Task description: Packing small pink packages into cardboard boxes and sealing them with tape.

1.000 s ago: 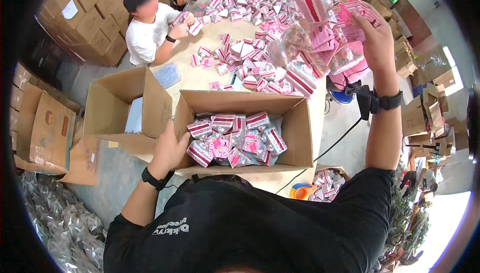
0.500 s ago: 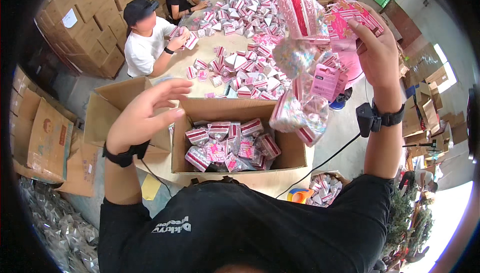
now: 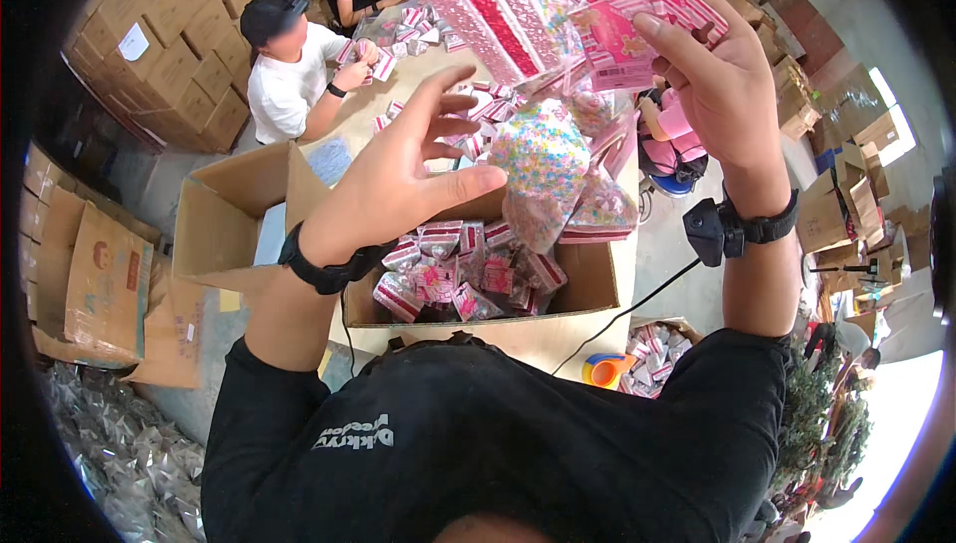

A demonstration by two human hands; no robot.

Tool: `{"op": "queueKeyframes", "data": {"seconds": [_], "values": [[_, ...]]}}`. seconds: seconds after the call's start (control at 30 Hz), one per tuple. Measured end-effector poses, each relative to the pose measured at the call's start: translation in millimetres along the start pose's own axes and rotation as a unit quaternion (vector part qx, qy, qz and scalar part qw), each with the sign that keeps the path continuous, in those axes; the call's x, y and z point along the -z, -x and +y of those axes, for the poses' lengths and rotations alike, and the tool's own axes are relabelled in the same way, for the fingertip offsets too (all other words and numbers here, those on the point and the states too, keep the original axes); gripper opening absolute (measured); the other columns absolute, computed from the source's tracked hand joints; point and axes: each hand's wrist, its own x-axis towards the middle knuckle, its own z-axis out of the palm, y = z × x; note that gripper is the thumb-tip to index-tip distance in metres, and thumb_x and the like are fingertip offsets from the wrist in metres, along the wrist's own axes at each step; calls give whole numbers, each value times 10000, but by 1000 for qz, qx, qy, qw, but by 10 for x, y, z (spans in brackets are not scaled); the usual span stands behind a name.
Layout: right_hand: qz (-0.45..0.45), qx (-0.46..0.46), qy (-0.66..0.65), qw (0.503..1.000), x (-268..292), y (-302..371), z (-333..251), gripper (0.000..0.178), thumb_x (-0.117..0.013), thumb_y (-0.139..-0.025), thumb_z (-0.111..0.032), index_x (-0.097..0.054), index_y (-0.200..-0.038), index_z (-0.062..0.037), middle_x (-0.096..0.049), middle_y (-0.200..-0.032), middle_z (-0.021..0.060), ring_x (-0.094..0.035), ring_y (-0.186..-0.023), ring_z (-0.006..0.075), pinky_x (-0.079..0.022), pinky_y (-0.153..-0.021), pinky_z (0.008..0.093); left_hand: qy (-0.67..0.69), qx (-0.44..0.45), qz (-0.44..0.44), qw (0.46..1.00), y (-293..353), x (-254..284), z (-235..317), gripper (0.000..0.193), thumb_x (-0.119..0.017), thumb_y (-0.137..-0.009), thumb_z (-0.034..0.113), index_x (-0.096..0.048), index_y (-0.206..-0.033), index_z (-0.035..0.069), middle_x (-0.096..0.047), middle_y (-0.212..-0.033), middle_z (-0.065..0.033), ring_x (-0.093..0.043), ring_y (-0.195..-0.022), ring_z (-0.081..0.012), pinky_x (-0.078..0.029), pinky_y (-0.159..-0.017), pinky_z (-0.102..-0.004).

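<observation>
While our right hand [image 3: 722,85] is clamped on the pink header cards [image 3: 612,35], thumb on the near face and fingers behind, a bunch of clear packets [image 3: 543,160] dangles from it over the far right part of the open carton [image 3: 588,279]. Our left hand [image 3: 398,165] is raised above the carton's far left part, fingers and thumb apart, gripping nothing; whether its thumb tip touches the nearest packet we cannot tell. Inside the carton lie loose packets [image 3: 438,284] of the same kind. Beyond the carton spreads a pile of wedges [image 3: 413,35], and to its left stands a second box [image 3: 224,210].

We judge the bunch light, since one pinch carries it all. The bag film looks thin and slick, so the packets should swing and slide over one another. The cake-slice wedge [image 3: 498,25] seems to keep its shape, though it may give like foam. We would grip the cards squared together and cup the wedges from below; pulling on the film alone could tear it or crease a card.
</observation>
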Motion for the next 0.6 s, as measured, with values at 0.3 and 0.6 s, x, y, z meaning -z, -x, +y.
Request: {"op": "queueKeyframes", "data": {"seconds": [0.3, 0.6], "values": [[-22, -13, 40, 999, -261, -43, -126, 338, -631, -919, -14, -556, -1240, 61, -700, -1055, 124, -678, -918, 141, -557, -807, 253, 132, -19, 0, 991, -103, -55, 37, 727, -729, -865, 71, -315, -1462, 43, -575, -1242, -144, -578, -1118, -198, -485, -958, -336], [16, -7, 103, 995, -246, -96, 119, 356, -625, -920, -52, -568, -1260, 34, -695, -1049, 88, -661, -894, 109, -542, -753, 248, -298, -334, 319, 835, 87, -114, -61, 459, -731, -779, 6, -538, -1196, 15, -655, -991, -89, -624, -892, -241, -497, -840, -375]]}}
